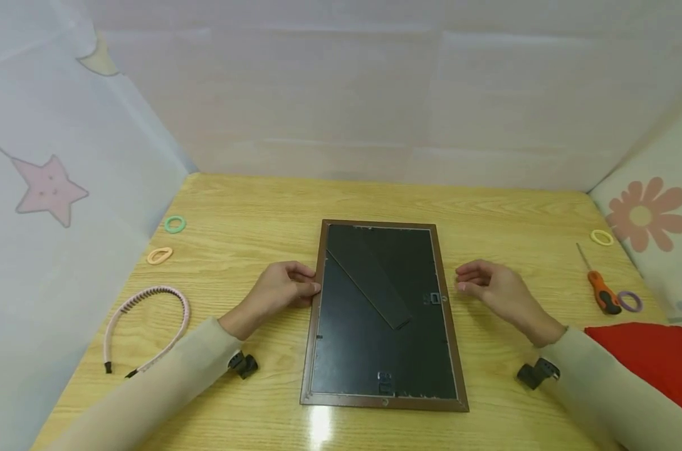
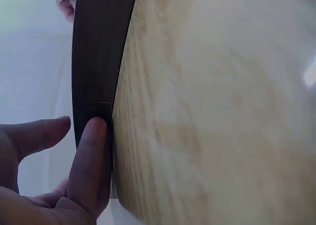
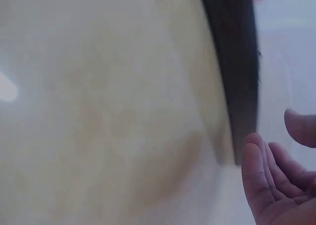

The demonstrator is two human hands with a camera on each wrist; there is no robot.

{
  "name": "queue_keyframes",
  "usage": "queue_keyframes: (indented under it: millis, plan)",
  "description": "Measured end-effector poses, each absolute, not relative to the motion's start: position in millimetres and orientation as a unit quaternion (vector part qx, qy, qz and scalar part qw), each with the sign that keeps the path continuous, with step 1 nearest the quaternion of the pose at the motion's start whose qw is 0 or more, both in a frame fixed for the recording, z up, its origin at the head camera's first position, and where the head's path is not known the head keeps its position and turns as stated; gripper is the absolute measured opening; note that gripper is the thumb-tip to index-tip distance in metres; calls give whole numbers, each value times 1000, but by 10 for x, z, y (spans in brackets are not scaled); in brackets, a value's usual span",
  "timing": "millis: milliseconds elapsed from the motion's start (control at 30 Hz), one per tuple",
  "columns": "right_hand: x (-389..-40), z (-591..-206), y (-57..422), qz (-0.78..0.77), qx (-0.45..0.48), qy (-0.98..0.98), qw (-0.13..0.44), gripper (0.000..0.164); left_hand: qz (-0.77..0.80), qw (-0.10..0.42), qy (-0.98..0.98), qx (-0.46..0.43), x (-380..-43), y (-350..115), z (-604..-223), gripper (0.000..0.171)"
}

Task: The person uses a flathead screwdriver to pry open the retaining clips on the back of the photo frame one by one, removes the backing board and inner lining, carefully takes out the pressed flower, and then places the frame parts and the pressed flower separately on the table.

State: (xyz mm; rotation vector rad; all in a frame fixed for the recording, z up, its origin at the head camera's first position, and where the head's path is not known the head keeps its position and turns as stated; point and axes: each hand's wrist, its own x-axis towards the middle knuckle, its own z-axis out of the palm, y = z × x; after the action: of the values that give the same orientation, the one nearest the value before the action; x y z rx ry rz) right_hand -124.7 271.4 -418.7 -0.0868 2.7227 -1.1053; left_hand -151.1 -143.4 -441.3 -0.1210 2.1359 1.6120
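A brown picture frame [image 1: 386,369] lies face down on the wooden table, its black backing upward. A stand leg [image 1: 369,275] lies slantwise across the backing, and small metal hangers show near the right and lower edges. My left hand [image 1: 281,286] is at the frame's left side. In the left wrist view, its straight fingers [image 2: 89,160] touch the frame's outer side while the thumb stands apart over the edge. To the right of the frame, my right hand [image 1: 496,291] is held off it with loosely bent fingers and thumb spread, holding nothing.
On the left lie a pink headband [image 1: 185,307], a green ring [image 1: 175,224] and an orange ring [image 1: 159,255]. Rightward are an orange-black screwdriver [image 1: 603,293], a yellow ring [image 1: 602,237], a purple ring [image 1: 630,301] and a red cloth [image 1: 645,357]. Pale printed sheets [image 1: 341,94] wall the table.
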Motion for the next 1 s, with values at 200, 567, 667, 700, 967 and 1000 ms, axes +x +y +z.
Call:
queue_keyframes:
  millis: [200, 567, 667, 700, 967, 1000]
  plan:
    - [-1556, -3931, 3295, -345, 6, 938, 19, 41, 586, 228, 777, -43, -1563, -1446, -4388, 38]
    - [-1734, -3979, 4564, -152, 67, 984, 70, 64, 606, 226, 761, -53, -1589, -1422, -4365, 40]
    - [-1714, -4049, 4780, -120, 73, 987, 76, 60, 610, 225, 758, -49, -1607, -1427, -4364, 40]
    - [-1713, -4074, 4834, -113, 74, 988, 80, 59, 611, 225, 758, -49, -1611, -1432, -4364, 40]
    - [-1777, -4151, 5033, -90, 45, 982, 163, 62, 611, 219, 759, -56, -1632, -1437, -4386, 37]
    - [-1781, -4154, 5043, -88, 46, 980, 170, 62, 611, 221, 758, -58, -1636, -1433, -4390, 37]
